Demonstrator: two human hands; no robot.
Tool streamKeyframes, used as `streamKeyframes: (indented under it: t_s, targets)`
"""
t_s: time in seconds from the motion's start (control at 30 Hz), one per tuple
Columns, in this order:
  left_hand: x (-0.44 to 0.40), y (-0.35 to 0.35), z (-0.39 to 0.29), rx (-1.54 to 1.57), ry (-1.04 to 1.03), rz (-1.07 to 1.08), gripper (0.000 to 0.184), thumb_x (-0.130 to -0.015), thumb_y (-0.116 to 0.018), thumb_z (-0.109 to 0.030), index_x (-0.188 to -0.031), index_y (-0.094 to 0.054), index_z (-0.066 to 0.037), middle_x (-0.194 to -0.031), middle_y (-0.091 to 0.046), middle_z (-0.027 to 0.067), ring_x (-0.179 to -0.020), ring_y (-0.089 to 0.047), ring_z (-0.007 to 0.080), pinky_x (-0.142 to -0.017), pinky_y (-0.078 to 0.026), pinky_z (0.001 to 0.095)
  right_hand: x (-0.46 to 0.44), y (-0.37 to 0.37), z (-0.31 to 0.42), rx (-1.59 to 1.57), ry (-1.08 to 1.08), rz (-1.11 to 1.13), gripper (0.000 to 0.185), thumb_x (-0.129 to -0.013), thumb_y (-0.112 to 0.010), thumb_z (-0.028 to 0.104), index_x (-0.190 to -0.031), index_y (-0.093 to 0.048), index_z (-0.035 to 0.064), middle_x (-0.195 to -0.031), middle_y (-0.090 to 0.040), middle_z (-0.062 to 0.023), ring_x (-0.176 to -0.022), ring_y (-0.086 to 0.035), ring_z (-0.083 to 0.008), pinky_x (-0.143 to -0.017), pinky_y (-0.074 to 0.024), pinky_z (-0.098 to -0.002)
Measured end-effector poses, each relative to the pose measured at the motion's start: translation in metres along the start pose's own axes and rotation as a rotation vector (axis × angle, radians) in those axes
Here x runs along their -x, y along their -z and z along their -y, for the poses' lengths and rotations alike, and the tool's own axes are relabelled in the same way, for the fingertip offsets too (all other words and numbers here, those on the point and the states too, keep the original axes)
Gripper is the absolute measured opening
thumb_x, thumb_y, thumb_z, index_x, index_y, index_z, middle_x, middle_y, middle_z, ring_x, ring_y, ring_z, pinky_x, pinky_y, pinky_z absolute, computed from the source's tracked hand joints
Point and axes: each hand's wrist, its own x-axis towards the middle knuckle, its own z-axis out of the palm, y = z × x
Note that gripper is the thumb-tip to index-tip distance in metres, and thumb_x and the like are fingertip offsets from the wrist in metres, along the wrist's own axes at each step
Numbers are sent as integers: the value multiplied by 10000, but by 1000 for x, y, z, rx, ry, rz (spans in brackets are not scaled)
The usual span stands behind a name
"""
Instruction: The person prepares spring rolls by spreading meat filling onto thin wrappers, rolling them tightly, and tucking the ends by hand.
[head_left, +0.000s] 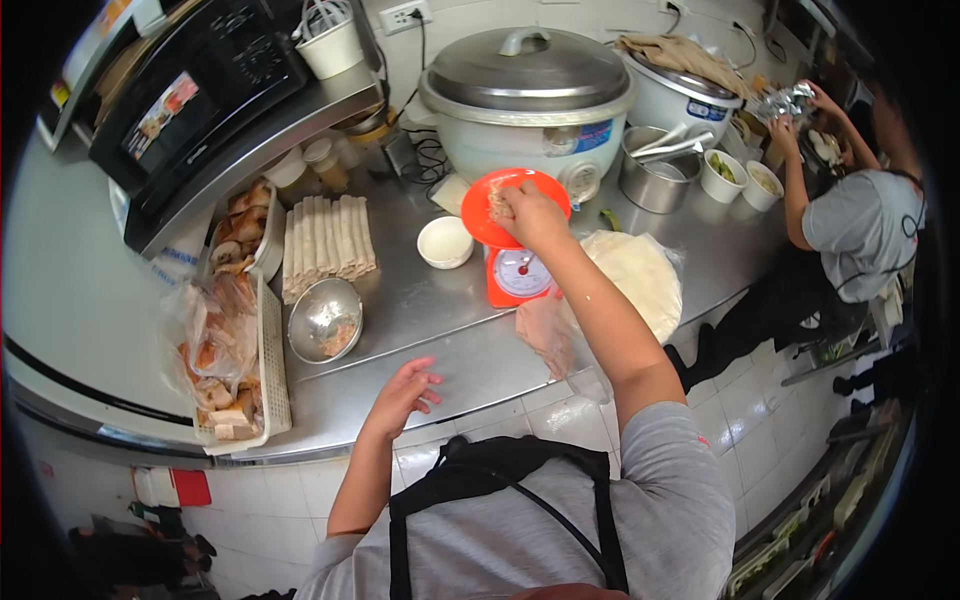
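Observation:
My right hand (532, 215) is closed over the orange plate (480, 224) of a kitchen scale (521, 276), its fingers at a small heap of shredded food (498, 204). My left hand (402, 398) hangs in front of the counter edge, fingers apart and holding nothing. A metal bowl (326, 320) with a little pinkish filling stands on the left, beside a stack of pale rolls (328, 238). Between rolls and scale is a white bowl (445, 243). Round pale wrappers (637, 285) in plastic lie right of the scale, partly behind my right forearm.
A large lidded cooker (528, 95) stands behind the scale. On the left are a basket (272, 360) of bagged food and a microwave (190, 90). A steel pot (657, 180) and two white tubs (722, 177) stand right. A co-worker (865, 225) handles foil there.

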Motion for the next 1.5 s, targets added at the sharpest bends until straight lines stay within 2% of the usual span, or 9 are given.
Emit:
streamKeyframes:
  t_s: [0.2, 0.4, 0.57, 0.97, 1.17, 1.37, 1.43, 1.47, 1.5]
  targets:
    - [26, 28, 27, 200, 4, -156, 362, -900, -486, -206, -1224, -422, -58, -991, -564, 83, -770, -572, 148, -603, -459, 238, -12, -15, -13, 162, -49, 102, 217, -782, -556, 186, -958, -620, 76, -893, -586, -162, -790, -603, -341, -705, -487, -433]
    - [22, 23, 28, 193, -10, -165, 342, -902, -473, -197, -1207, -428, -48, -986, -561, 81, -762, -568, 141, -603, -451, 232, -14, 5, -22, -265, -212, -92, 190, -796, -561, 142, -923, -628, 20, -741, -627, -175, -694, -619, -262, -645, -479, -338]
    - [16, 17, 21, 149, 5, -139, 337, -900, -468, -190, -1204, -429, -49, -984, -559, 76, -755, -567, 134, -605, -446, 227, -10, 22, -30, -588, -335, -83, 207, -818, -557, 124, -958, -602, -22, -747, -596, -23, -658, -531, -75, -609, -439, -226]
    - [9, 8, 17, 24, 41, -99, 323, -898, -479, -177, -1192, -433, -52, -971, -567, 86, -742, -581, 146, -575, -471, 222, 22, 61, -26, -1081, -556, -86, 175, -823, -580, 165, -890, -584, 3, -727, -585, -31, -589, -517, -79, -537, -417, -217]
    - [12, 9, 8, -74, 56, -67, 379, -891, -491, -229, -1223, -421, -59, -1010, -566, 68, -805, -558, 130, -654, -447, 251, 17, 60, -29, -1029, -322, -355, 205, -864, -517, 111, -1047, -506, 17, -814, -591, -45, -668, -553, -87, -598, -430, -207]
    - [22, 21, 15, -43, 4, -95, 401, -890, -493, -241, -1239, -413, -61, -1016, -565, 66, -813, -555, 131, -659, -448, 251, -5, 54, 117, -1214, 191, -606, 132, -893, -465, 66, -1000, -515, 7, -889, -573, -58, -799, -558, -119, -677, -443, -243]
    - [24, 24, 20, -3, 27, -124, 402, -890, -493, -238, -1243, -411, -65, -1012, -566, 64, -812, -554, 131, -656, -448, 247, -9, -4, 166, -805, 438, -629, 82, -856, -493, 50, -918, -535, 16, -900, -545, -89, -886, -548, -213, -740, -461, -312]
    - [24, 24, 23, 8, 42, -120, 402, -890, -492, -237, -1245, -410, -67, -1011, -567, 62, -812, -554, 130, -655, -448, 246, -4, -28, 192, -655, 529, -519, 126, -771, -555, 44, -894, -549, 19, -933, -552, -120, -928, -539, -270, -773, -467, -367]
    - [23, 23, 26, 12, 43, -127, 402, -891, -492, -237, -1246, -409, -68, -1013, -567, 63, -807, -556, 131, -655, -449, 245, 11, -66, 217, -621, 504, -107, 171, -719, -582, 77, -884, -569, 33, -984, -563, -135, -974, -537, -277, -782, -464, -376]
